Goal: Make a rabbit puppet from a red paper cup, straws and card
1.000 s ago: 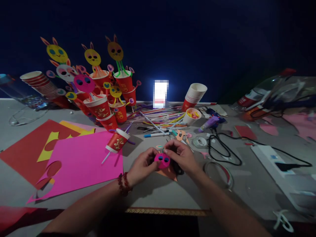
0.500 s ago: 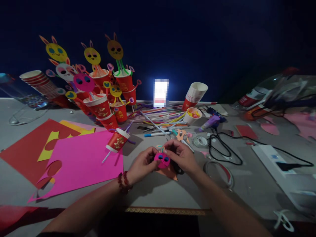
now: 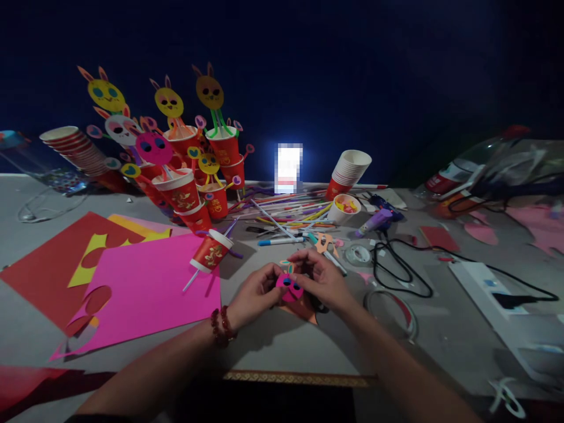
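Between my two hands is a pink paper bunny face [image 3: 288, 292] with blue-and-black eyes and small paper ears at its top edge. My left hand [image 3: 261, 292] pinches its left side, thumb on the front. My right hand [image 3: 324, 279] presses its thumb on the upper right of the face, by an ear; the index finger is bent behind the ears. Under the face lies a piece of orange paper [image 3: 305, 310] on the table. A dark object beneath my right hand is mostly hidden.
Left lie a pink sheet [image 3: 163, 288], a red sheet [image 3: 57, 264] and a tipped red paper cup [image 3: 211, 251] with a straw. Behind stand cups with bunny figures [image 3: 178, 188]. Pipe cleaners [image 3: 286, 205], a tape roll [image 3: 359, 254], a black cable [image 3: 409, 288] and a power strip [image 3: 489, 311] lie around.
My right thumb has moved slightly down and left onto the face beside the ear, covering part of the right eye. My left hand keeps its hold. The view has shifted slightly.
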The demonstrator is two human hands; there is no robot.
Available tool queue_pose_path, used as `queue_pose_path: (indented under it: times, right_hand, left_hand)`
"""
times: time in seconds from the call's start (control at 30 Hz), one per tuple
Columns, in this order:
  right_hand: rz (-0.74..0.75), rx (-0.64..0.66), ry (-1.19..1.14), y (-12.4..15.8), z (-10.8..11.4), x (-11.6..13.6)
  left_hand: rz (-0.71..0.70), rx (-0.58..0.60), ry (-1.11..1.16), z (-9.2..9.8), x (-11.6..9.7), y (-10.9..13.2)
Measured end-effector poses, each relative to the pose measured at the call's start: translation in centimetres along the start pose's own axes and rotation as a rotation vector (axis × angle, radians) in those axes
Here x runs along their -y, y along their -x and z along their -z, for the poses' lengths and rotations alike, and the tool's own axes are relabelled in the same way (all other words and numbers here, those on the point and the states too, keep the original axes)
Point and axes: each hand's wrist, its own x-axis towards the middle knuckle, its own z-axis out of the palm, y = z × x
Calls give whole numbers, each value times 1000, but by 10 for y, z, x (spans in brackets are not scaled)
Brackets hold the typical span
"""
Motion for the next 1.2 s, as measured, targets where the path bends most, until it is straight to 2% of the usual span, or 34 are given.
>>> queue_pose_path:
  times: [0.43, 0.83, 1.07, 1.2]
  right_hand:
    - [24, 12, -30, -1, -1, -1]
    - [74, 40, -42, -2, -1, -5]
    - [76, 58, 22, 1, -2, 0]
    - [115, 34, 153, 0, 4, 7]
  left_hand:
    - [-52, 26, -16, 1, 0, 0]
    - [-18, 15, -7, 1, 3, -1]
    - [-32, 1, -14, 2, 6, -2]
    - [-33, -16, 29, 3, 7, 0]
